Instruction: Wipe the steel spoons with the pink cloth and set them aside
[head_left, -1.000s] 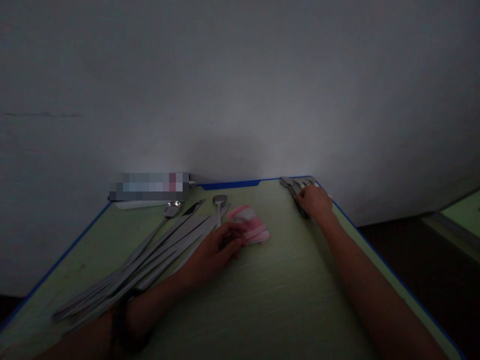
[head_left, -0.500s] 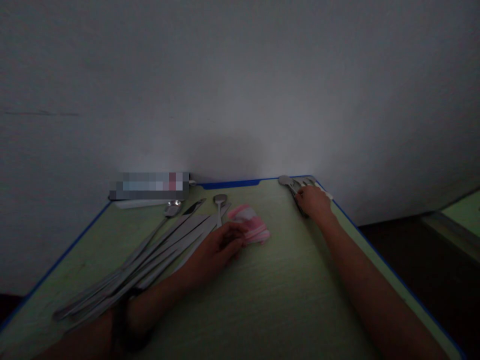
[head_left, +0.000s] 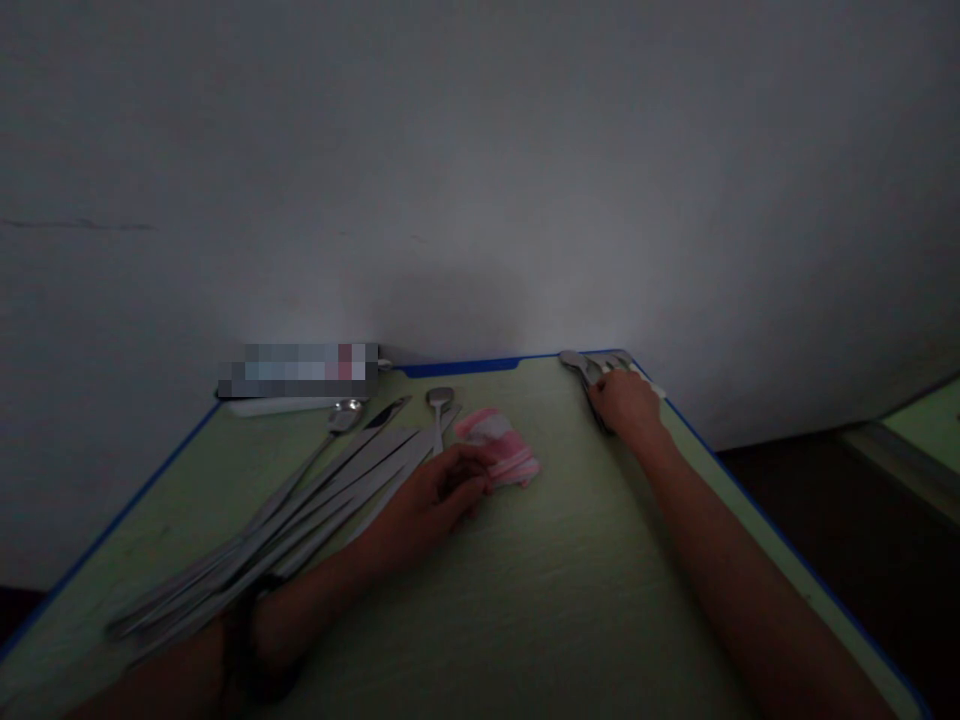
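Observation:
My left hand (head_left: pixel 442 490) rests over the middle of the table, its fingers pinched on the near-left edge of a small pink and white cloth (head_left: pixel 499 447). Left of it lie several knives (head_left: pixel 315 480) in a loose fan, with a spoon (head_left: pixel 345 415) at their left side. Another spoon (head_left: pixel 439 398) lies just beyond my left fingers, its handle partly hidden. At the far right corner my right hand (head_left: pixel 626 400) is closed around the handle of a metal spoon (head_left: pixel 572 358). More cutlery (head_left: pixel 611 360) lies beneath and behind this hand, mostly covered.
The pale green table (head_left: pixel 555 580) has a blue rim and stands against a grey wall (head_left: pixel 480 180). A white-based item with a blurred-out top (head_left: pixel 300 372) sits at the back left. Another green surface (head_left: pixel 930 430) shows at the far right.
Almost nothing differs. The spoon under my right hand has shifted very slightly to the right; my left hand and the cloth stay put.

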